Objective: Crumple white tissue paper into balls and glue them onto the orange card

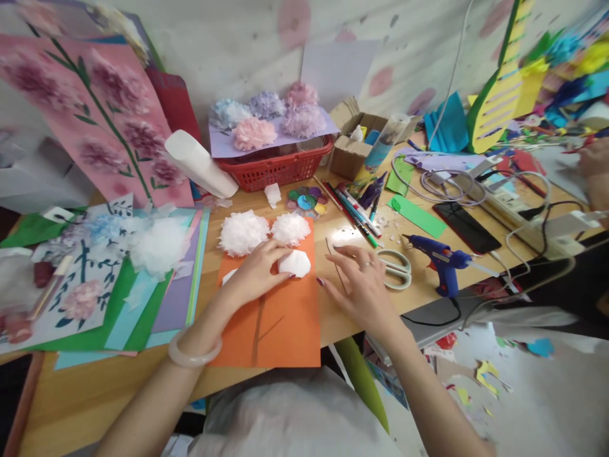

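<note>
My left hand (257,270) is over an orange sheet of paper (290,330), its thumb and fingers closed around the left edge of a small white paper piece (295,263). Two fluffy white paper flowers (243,233) sit along the sheet's top. Another bit of white shows partly from behind the left hand. Brown stem lines (259,320) run down the sheet. To the right, my right hand (364,279) is spread with nothing in its fingers, above the wooden table. Beside it lie scissors (403,270) with pale handles, and a thin brown strip (333,254) reaches under its fingers.
A blue glue gun (442,260), a phone (466,226) and a power strip (516,212) with cables lie on the right. Pens (356,216) and a red basket (271,168) with paper flowers stand behind. Layered coloured sheets (176,304) cover the left. Another person's hand (597,165) shows far right.
</note>
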Tool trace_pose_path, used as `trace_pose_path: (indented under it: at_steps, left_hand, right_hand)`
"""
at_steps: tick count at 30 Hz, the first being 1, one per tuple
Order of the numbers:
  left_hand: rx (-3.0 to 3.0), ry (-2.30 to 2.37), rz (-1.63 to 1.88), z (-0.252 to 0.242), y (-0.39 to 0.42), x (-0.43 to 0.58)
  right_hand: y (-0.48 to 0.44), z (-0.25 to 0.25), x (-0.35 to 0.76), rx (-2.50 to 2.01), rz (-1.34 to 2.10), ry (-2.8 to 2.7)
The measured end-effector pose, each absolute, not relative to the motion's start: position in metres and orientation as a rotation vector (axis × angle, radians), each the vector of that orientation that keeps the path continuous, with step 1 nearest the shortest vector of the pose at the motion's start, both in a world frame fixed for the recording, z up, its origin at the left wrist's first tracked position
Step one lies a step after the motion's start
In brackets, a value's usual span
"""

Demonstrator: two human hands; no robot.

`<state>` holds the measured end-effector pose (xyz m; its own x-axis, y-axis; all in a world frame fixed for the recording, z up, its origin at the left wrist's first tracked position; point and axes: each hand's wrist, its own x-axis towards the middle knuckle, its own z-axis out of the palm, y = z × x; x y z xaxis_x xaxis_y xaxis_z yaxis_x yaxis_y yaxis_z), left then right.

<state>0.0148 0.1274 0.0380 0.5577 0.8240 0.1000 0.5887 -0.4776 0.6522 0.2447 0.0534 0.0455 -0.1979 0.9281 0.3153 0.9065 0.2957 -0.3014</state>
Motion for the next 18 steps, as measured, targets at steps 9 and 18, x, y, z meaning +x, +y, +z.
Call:
trace_pose_path:
  at_steps: [9, 18]
  left_hand:
    - [2.355, 0.944, 0.357, 0.05, 0.151, 0.017]
    - [2.358, 0.931, 0.388, 0.05, 0.146, 0.013]
  right_hand:
    - [0.121, 0.058, 0.21, -1.451, 0.608, -2.523]
    - [0.11, 0.056, 0.219, -1.39, 0.554, -2.509]
